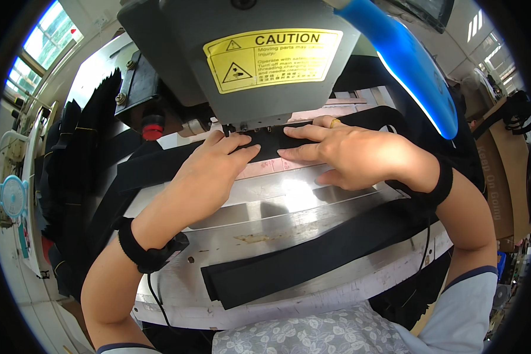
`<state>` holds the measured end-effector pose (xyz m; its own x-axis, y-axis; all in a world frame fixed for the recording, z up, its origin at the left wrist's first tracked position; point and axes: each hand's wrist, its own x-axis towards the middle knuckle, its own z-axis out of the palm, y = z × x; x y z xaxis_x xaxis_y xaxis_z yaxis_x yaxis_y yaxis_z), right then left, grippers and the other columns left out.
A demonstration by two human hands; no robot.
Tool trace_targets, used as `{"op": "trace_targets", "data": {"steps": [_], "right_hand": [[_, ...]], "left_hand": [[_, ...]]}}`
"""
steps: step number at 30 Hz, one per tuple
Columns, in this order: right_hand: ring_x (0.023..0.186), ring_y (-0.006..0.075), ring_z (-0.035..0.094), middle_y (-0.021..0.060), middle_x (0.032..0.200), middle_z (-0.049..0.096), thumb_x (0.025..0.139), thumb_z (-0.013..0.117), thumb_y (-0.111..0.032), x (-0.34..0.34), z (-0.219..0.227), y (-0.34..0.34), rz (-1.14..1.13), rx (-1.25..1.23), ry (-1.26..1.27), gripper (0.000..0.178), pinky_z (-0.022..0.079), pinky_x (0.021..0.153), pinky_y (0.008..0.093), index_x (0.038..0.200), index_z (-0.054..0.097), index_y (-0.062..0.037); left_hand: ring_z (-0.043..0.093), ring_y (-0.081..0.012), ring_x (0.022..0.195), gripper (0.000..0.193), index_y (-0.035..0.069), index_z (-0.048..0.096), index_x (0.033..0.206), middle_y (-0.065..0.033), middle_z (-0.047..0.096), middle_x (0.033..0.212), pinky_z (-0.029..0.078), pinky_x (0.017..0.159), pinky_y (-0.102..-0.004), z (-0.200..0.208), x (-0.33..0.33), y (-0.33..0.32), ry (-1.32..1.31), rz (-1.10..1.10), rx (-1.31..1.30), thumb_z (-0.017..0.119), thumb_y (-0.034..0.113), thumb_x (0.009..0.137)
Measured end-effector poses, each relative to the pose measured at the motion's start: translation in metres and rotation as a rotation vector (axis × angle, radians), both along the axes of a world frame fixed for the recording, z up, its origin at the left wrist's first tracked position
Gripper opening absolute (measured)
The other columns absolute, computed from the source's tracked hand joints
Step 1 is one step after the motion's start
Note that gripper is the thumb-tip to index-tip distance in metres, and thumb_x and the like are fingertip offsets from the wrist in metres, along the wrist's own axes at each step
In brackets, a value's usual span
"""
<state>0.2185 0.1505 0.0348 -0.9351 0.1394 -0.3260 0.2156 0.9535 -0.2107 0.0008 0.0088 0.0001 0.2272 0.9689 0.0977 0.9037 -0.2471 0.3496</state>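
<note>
left hand, right hand — flat, ungripped, pressing black strip | yellow rectangular label above, seemingly on machine head

A: Bright scene, isn't it? Daylight pours through the windows at upper left, and they're blown out white.

B: Yes, and there's hard glare on the steel plate below the hands, which cast soft shadows.

A: The blue lamp arm glows at its edge.

B: Focus is sharp centrally; fisheye bending and a black vignette swallow the corners.
</note>
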Motion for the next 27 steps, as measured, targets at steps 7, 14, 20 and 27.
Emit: {"op": "trace_targets", "data": {"steps": [7, 14, 20, 27], "right_hand": [[0.123, 0.0378, 0.047, 0.0167, 0.141, 0.045, 0.08, 0.065, -0.011, -0.008, -0.001, 0.017, -0.041, -0.013, 0.075, 0.051, 0.04, 0.104, 0.0398, 0.13, 0.053, -0.0084], [0.109, 0.0337, 0.055, 0.0171, 0.113, 0.061, 0.088, 0.058, -0.012, -0.023, 0.006, 0.02, -0.189, -0.088, 0.059, 0.033, 0.045, 0.092, 0.0414, 0.12, 0.058, -0.006], [0.126, 0.0363, 0.044, 0.015, 0.138, 0.047, 0.088, 0.058, -0.012, -0.013, -0.002, 0.019, -0.053, -0.042, 0.047, 0.041, 0.04, 0.104, 0.0402, 0.128, 0.055, -0.0083], [0.133, 0.0387, 0.036, 0.0097, 0.15, 0.034, 0.086, 0.06, -0.012, -0.007, 0.009, 0.008, 0.014, -0.084, -0.078, 0.05, 0.031, 0.112, 0.0437, 0.135, 0.05, -0.0093]], "left_hand": [[0.05, -0.0367, 0.114, 0.034, 0.005, 0.059, 0.122, -0.0183, 0.056, 0.124, 0.04, 0.099, -0.0418, -0.001, -0.004, 0.016, -0.042, 0.05, -0.026, 0.053, 0.004, 0.089], [0.049, -0.0385, 0.112, 0.032, 0.005, 0.059, 0.123, -0.0209, 0.058, 0.119, 0.039, 0.099, -0.0426, 0.01, -0.003, 0.021, 0.04, 0.21, -0.186, 0.052, 0.007, 0.091], [0.051, -0.0367, 0.112, 0.035, 0.003, 0.06, 0.121, -0.0199, 0.058, 0.12, 0.041, 0.097, -0.0417, 0.002, -0.007, 0.012, 0.023, 0.067, -0.037, 0.051, 0.003, 0.087], [0.049, -0.0335, 0.114, 0.036, 0.001, 0.06, 0.12, -0.0164, 0.055, 0.124, 0.04, 0.099, -0.0392, 0.005, -0.001, -0.005, 0.047, 0.012, -0.004, 0.053, -0.001, 0.085]]}}
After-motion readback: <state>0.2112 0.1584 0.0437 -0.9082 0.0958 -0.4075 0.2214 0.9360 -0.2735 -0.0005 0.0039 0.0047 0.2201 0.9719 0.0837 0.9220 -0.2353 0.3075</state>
